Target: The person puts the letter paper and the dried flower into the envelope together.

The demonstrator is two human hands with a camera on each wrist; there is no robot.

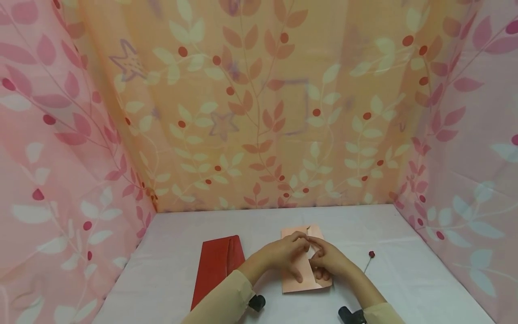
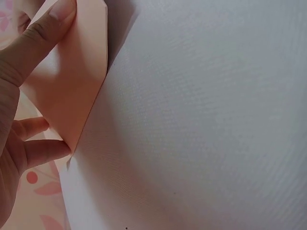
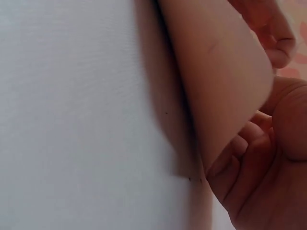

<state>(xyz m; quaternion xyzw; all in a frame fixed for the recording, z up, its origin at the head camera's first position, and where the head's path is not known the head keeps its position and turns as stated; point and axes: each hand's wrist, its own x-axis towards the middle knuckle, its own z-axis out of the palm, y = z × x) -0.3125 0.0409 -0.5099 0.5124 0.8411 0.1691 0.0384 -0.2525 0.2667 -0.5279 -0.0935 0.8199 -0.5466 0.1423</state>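
A peach paper envelope (image 1: 292, 283) lies on the table right of centre, its flap side to the right. My left hand (image 1: 285, 253) holds it from the left. In the left wrist view, the thumb (image 2: 45, 26) presses on the paper's face while other fingers meet its edge. My right hand (image 1: 331, 260) grips the right side, curled at the raised flap, its fingertips close to the left fingers. From the right wrist, the flap (image 3: 220, 72) stands up and hides part of the fingers behind it. The envelope's inside is mostly hidden by the hands.
A red envelope (image 1: 212, 263) lies to the left, partly covered by the left sleeve. At the right, a small dark red flower-like head (image 1: 371, 254) on a thin stem lies on the white tablecloth (image 1: 178, 225). Leaf-patterned curtains (image 1: 259, 135) enclose the back and sides.
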